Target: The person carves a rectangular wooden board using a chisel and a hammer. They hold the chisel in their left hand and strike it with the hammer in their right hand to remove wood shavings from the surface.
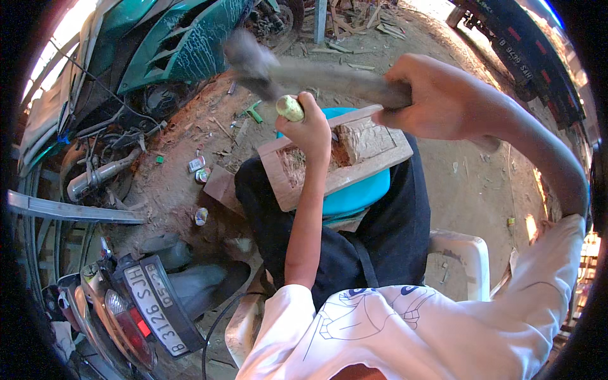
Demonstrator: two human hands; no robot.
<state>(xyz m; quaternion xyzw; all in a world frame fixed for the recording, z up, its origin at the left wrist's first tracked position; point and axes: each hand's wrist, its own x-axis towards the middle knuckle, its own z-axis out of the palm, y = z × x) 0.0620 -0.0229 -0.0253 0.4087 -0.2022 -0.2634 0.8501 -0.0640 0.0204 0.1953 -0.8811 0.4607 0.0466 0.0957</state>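
A carved wooden board (pixel 373 144) lies tilted across a blue plastic stool (pixel 358 195) between my knees. Its raised border surrounds a rough hollow with a darker patch in the middle. My left hand (pixel 310 132) is closed round a chisel (pixel 290 108) above the board's left part; only the yellow-green rounded butt shows, and the blade is hidden. My right hand (pixel 437 98) grips the end of a hammer's handle (pixel 339 82). The hammer head (pixel 251 62), smeared by motion, hangs just above and left of the chisel's butt.
I sit on a white plastic chair (pixel 465 253). To the left stand a parked motorcycle (pixel 120 310) and green bodywork (pixel 180 54); a metal bar (pixel 76 209) juts in between. Small litter (pixel 197 164) and wood scraps (pixel 361 28) lie on the dirt floor. A truck (pixel 513 54) stands at far right.
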